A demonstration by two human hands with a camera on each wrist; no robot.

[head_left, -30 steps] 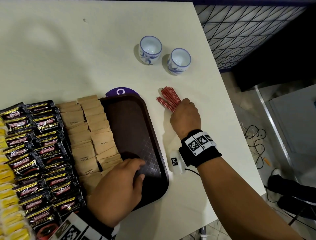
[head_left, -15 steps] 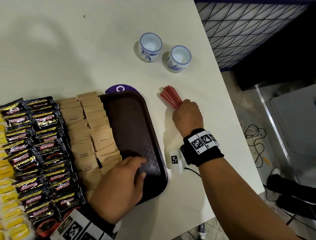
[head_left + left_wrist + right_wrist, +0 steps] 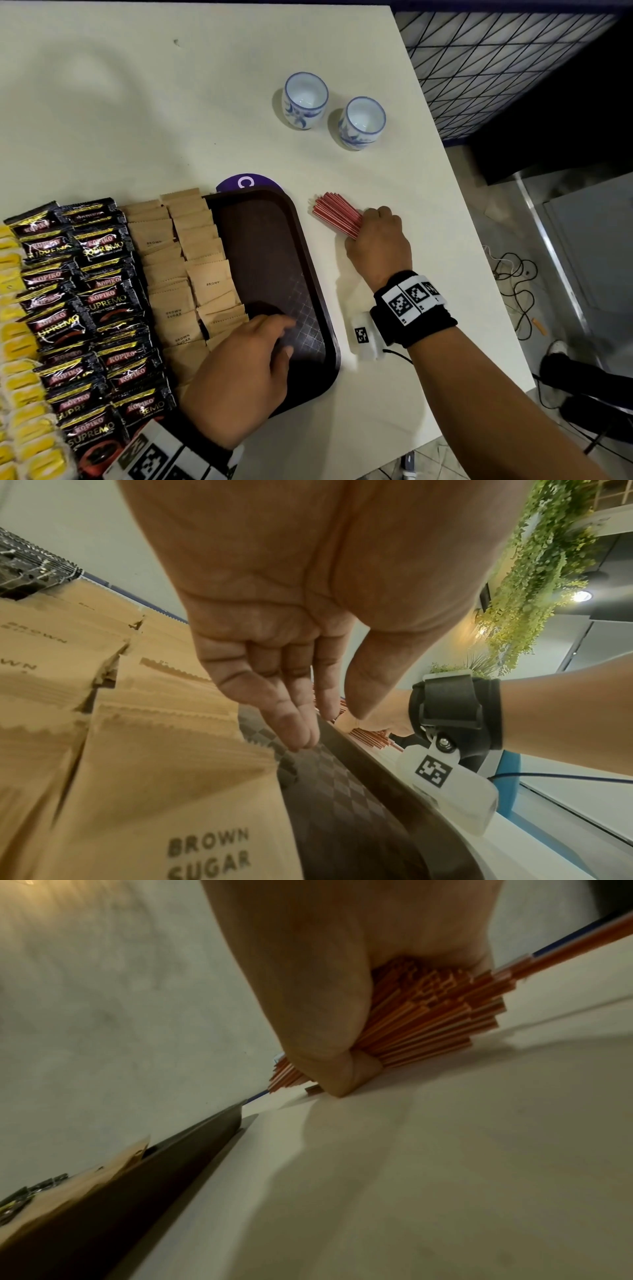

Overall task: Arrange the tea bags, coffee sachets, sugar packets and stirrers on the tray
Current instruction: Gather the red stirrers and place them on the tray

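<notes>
Head view: the right hand (image 3: 376,240) now closes its grip round the red stirrers (image 3: 337,216) on the bench (image 3: 137,102), a tighter bundle than a second ago, just beside the tray (image 3: 308,246); the left hand (image 3: 239,380) rests spread on the tray floor. Left wrist view: fingers (image 3: 291,723) straight beside the sugar packets (image 3: 154,777). Right wrist view: the stirrers (image 3: 428,1015) sit clenched, seemingly ready to lift across.
</notes>
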